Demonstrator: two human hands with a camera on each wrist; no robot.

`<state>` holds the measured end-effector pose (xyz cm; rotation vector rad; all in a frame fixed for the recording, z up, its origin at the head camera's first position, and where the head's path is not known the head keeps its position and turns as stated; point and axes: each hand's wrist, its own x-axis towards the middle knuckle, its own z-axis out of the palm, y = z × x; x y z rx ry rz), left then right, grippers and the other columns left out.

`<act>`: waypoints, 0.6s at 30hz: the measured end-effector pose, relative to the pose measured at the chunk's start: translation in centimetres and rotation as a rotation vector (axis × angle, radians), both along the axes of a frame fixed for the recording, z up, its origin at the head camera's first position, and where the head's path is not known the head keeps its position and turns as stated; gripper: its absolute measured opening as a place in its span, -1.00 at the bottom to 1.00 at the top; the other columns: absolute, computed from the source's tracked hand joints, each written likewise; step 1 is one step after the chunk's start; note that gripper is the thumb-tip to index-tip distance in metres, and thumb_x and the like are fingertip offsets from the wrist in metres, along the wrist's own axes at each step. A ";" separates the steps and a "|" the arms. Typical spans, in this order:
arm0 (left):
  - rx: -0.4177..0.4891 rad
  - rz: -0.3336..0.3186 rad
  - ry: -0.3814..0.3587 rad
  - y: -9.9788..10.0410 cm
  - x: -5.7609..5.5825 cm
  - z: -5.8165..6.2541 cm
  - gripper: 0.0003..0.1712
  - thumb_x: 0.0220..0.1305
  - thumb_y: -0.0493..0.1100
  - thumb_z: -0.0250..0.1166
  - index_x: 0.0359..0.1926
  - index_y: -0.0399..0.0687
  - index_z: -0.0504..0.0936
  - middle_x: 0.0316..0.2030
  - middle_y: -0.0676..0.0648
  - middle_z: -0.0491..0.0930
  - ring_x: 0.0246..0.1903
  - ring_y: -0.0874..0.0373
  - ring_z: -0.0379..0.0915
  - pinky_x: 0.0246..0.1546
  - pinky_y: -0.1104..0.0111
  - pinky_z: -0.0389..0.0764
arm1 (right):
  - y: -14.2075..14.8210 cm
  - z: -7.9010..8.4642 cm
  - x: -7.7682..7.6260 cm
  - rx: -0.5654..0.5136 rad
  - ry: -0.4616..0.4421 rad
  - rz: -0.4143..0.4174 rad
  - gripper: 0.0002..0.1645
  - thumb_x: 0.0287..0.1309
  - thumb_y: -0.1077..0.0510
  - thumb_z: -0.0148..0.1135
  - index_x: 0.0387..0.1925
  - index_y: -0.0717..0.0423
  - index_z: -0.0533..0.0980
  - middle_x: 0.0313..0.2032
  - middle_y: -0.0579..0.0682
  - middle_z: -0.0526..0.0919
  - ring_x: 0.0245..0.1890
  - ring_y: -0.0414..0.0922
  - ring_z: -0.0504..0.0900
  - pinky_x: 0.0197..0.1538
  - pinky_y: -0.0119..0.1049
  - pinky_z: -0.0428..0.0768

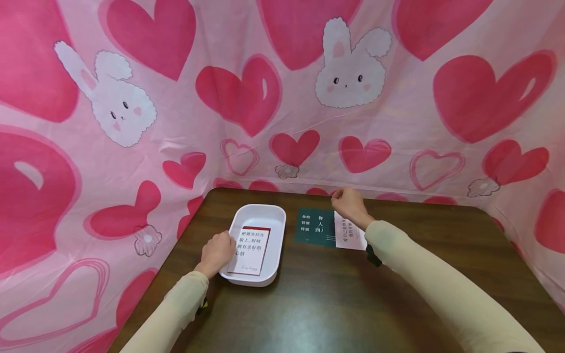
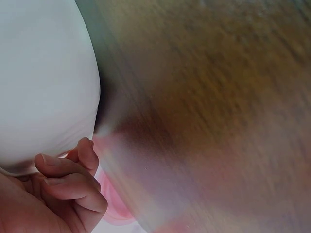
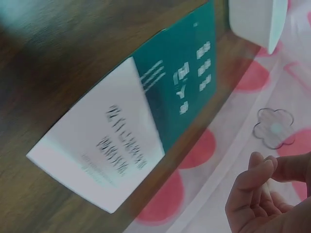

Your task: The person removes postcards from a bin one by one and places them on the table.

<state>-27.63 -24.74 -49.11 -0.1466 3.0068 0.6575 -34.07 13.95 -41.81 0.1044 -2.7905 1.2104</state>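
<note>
At the left of the table, a white tray (image 1: 253,281) holds a white card (image 1: 250,257) with dark writing and a red top edge. My left hand (image 1: 218,252) grips the tray's left side with curled fingers, which the left wrist view shows against the outer wall. Over a pale pink card (image 3: 104,136) hovers my right hand (image 1: 351,203), thumb and finger pinched together. Nothing shows between those fingertips in the right wrist view. The pink card overlaps a dark green card (image 1: 313,228) on the table.
The dark wood table (image 1: 304,309) ends at the back against a pink cloth (image 1: 300,105) printed with hearts and rabbits. Cloth also hangs along both sides.
</note>
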 end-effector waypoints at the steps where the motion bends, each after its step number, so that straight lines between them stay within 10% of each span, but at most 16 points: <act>1: -0.001 -0.003 0.002 0.0 0.0 0.0 -0.66 0.52 -0.17 0.17 0.04 -0.44 0.56 -0.39 -0.16 0.55 -0.42 -0.02 0.51 -0.37 0.12 0.60 | -0.3 0.1 -0.1 0.003 0.010 0.004 -0.75 0.33 0.22 0.17 -0.14 0.35 0.63 -0.32 0.19 0.68 -0.39 0.04 0.59 -0.43 -0.27 0.59; 18: -0.009 -0.002 0.008 0.0 -0.2 -0.1 -0.67 0.52 -0.17 0.18 0.02 -0.44 0.57 -0.40 -0.16 0.56 -0.43 -0.02 0.51 -0.37 0.12 0.60 | -7.4 3.5 0.0 -0.020 0.009 0.118 -0.76 0.37 0.18 0.26 -0.13 0.32 0.64 -0.40 0.09 0.70 -0.44 -0.02 0.61 -0.29 -0.17 0.65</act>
